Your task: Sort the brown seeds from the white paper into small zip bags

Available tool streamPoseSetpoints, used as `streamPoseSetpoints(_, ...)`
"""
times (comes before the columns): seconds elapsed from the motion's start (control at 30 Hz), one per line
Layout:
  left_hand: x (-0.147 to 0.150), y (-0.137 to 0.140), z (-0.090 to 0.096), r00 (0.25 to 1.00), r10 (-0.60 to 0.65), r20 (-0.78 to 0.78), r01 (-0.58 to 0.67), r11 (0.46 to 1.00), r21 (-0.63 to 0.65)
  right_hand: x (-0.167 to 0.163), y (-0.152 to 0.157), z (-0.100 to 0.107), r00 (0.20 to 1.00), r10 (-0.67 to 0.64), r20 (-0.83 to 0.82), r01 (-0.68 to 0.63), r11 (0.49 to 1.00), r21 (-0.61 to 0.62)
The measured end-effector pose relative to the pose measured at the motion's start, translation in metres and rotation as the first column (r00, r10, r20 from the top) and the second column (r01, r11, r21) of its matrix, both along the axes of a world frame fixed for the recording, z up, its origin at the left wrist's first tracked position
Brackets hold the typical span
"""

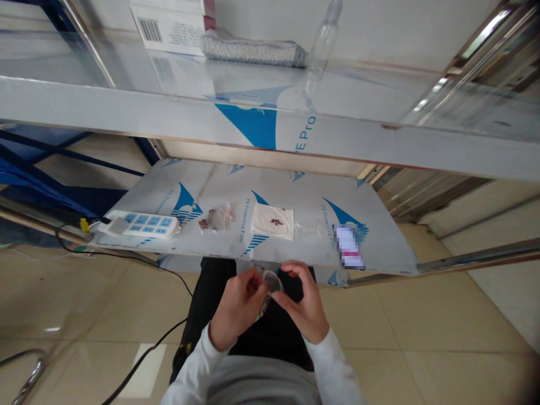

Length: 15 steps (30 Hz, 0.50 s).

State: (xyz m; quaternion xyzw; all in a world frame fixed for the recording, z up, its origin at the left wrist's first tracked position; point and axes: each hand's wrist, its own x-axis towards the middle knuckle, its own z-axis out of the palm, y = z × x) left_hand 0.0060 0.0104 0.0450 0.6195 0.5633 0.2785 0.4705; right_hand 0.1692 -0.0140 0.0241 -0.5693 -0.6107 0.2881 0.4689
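Low over my lap, just in front of the shelf edge, both hands are at a small clear plastic bag (273, 281) with a rounded, spread mouth. My left hand (241, 301) is closed, its thumb and fingers pinching the left side of the bag. Curved around the right side is my right hand (306, 304); its thumb tip touches the rim while the index finger arches above. What the bag contains cannot be made out. On the shelf beyond lies a white paper square (260, 220) bearing small dark brown pieces (277, 223).
The film-covered lower shelf (295, 191) holds a white power strip (145, 224), a clear bag of brown pieces (216, 218), another clear bag (307, 228) and a phone (348, 247). An upper shelf (169, 121) overhangs, carrying a box (172, 25), grey cloth (253, 49) and clear bottle (324, 42).
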Motion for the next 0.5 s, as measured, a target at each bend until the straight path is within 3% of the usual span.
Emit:
streamPoseSetpoints(0.1,-0.001,0.014,0.008,0.982,-0.108,0.153,0.116,0.992,-0.045,0.009,0.013,0.001,0.927,0.332,-0.176,-0.343,0.939,-0.034)
streamPoseSetpoints(0.17,-0.002,0.025,0.010,0.970,-0.128,0.206,0.141,0.989,-0.050,0.012,0.026,-0.001,0.865,0.443,-0.237,-0.470,0.880,-0.071)
streamPoseSetpoints(0.23,-0.001,0.034,0.011,0.972,-0.100,0.213,0.114,0.992,-0.055,0.014,0.038,-0.005,0.848,0.448,-0.285,-0.484,0.873,-0.068)
streamPoseSetpoints(0.33,0.001,0.044,0.011,0.979,-0.032,0.200,0.038,0.999,-0.030,0.019,0.060,-0.010,0.875,0.391,-0.286,-0.419,0.907,-0.040)
streamPoseSetpoints(0.4,-0.001,0.047,0.007,0.981,0.012,0.195,-0.014,1.000,0.010,0.028,0.082,-0.013,0.925,0.350,-0.150,-0.362,0.930,-0.065)
streamPoseSetpoints(0.43,-0.004,0.047,0.003,0.981,0.032,0.191,-0.036,0.999,0.022,0.034,0.096,-0.014,0.945,0.327,-0.002,-0.325,0.940,-0.102)
streamPoseSetpoints(0.5,-0.012,0.042,-0.010,0.982,0.071,0.176,-0.074,0.997,0.014,0.046,0.130,-0.017,0.887,0.283,0.365,-0.229,0.956,-0.185)
